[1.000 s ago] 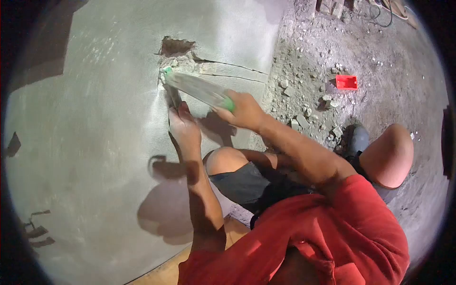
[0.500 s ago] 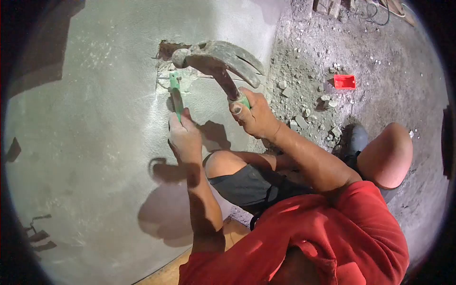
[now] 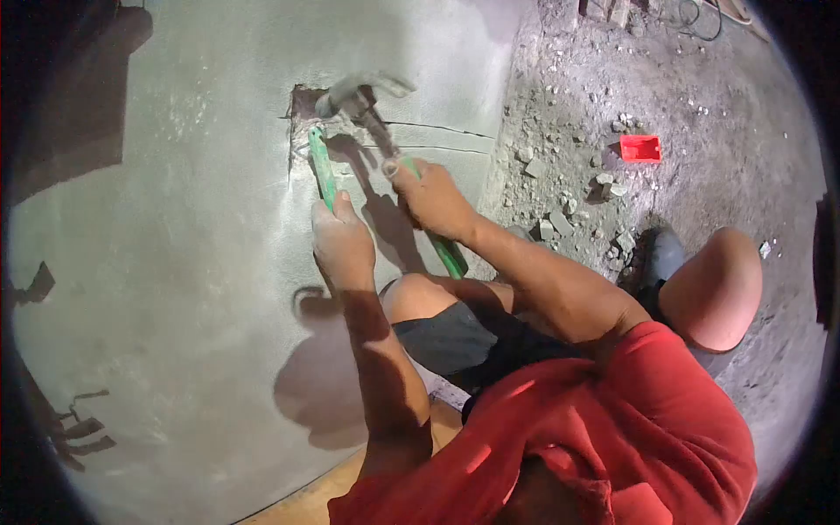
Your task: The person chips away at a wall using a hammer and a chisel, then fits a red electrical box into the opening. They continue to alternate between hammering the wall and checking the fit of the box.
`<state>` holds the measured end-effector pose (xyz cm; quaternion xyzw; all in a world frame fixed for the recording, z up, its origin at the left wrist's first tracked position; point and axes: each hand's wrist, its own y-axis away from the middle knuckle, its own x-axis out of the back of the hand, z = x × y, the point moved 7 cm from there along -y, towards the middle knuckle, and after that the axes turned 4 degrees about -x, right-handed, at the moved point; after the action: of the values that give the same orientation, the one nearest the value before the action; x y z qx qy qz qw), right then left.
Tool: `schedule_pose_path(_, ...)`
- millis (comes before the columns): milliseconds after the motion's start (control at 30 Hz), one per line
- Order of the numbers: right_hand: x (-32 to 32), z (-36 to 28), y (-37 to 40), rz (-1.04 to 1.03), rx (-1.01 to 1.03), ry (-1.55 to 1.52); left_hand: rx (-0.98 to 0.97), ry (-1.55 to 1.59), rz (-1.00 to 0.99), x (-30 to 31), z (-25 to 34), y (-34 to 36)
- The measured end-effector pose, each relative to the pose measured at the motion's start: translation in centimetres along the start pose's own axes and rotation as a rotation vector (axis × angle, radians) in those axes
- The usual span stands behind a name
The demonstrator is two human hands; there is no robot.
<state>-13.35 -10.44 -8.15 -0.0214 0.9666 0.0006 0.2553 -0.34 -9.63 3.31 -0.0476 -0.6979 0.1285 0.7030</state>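
My left hand (image 3: 344,243) is closed around the lower part of a green chisel (image 3: 322,164), which lies along the grey wall with its far end at a rough square hole (image 3: 306,102). My right hand (image 3: 436,201) grips a claw hammer (image 3: 378,131) by its green handle. Slightly blurred, the hammer's head is over the hole's right side, close to the chisel's far end. Two thin lines (image 3: 442,129) are cut in the wall, running from the hole toward the floor.
Rubble (image 3: 560,223) and dust are strewn over the floor along the wall's foot. Among it sits an open red plastic box (image 3: 640,150). My boot (image 3: 662,254) stands by the rubble, and a bent knee (image 3: 418,297) is close to the wall. A cable (image 3: 700,26) lies far off.
The hammer has swung down toward the wall, its head now smaller in view and by the chisel's end. My right hand has moved left and slightly down; the left keeps its hold.
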Motion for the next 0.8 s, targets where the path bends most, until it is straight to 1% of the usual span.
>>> schedule_pose_path(33, 0.7, -1.0, 0.1, 0.058, 0.048, -0.054, -0.035, -0.009, -0.006, 0.1, 0.3, 0.0)
schedule_pose_path(67, 1.5, -0.2, 1.0, 0.115, -0.135, -0.179, -0.035, -0.011, -0.003, 0.1, 0.4, 0.3)
schedule_pose_path(100, 1.9, -0.6, 1.3, 0.112, -0.132, -0.182, 0.104, 0.248, -0.133, -0.4, 0.9, 0.9)
schedule_pose_path(133, 2.7, -0.9, 1.5, 0.154, -0.109, -0.253, 0.238, 0.508, -0.268, -1.3, 1.6, 1.6)
schedule_pose_path(167, 3.6, -0.8, 1.9, 0.201, -0.09, -0.325, 0.23, 0.503, -0.273, -1.2, 2.4, 1.9)
schedule_pose_path(200, 4.4, -0.9, 1.5, 0.205, -0.05, -0.272, 0.187, 0.518, -0.353, -1.7, 3.5, 2.4)
schedule_pose_path(233, 4.8, -0.7, 1.6, 0.213, -0.053, -0.276, 0.146, 0.535, -0.432, -2.1, 4.3, 2.9)
schedule_pose_path(300, 4.9, 0.2, 1.4, 0.153, -0.184, -0.305, 0.139, 0.515, -0.421, -2.3, 4.0, 2.5)
schedule_pose_path(367, 4.6, 1.0, 1.7, 0.143, -0.204, -0.316, 0.127, 0.459, -0.344, -2.3, 2.0, 1.4)
schedule_pose_path(400, 4.1, 1.2, 1.8, 0.124, -0.226, -0.327, 0.13, 0.455, -0.345, -2.1, 1.8, 1.1)
schedule_pose_path(467, 3.5, 1.5, 2.0, 0.101, -0.249, -0.336, 0.278, 0.643, -0.3, -1.6, 0.9, 0.7)
schedule_pose_path(600, 3.0, 1.8, 2.1, 0.07, -0.271, -0.374, 0.315, 0.698, -0.304, -1.1, 1.4, 0.8)
schedule_pose_path(733, 2.9, 1.2, 2.1, 0.095, -0.25, -0.398, 0.349, 0.767, -0.289, -1.2, 2.3, 1.2)
schedule_pose_path(800, 1.7, 1.1, 2.1, 0.183, -0.292, -0.491, 0.375, 0.787, -0.271, -1.2, 2.9, 1.3)
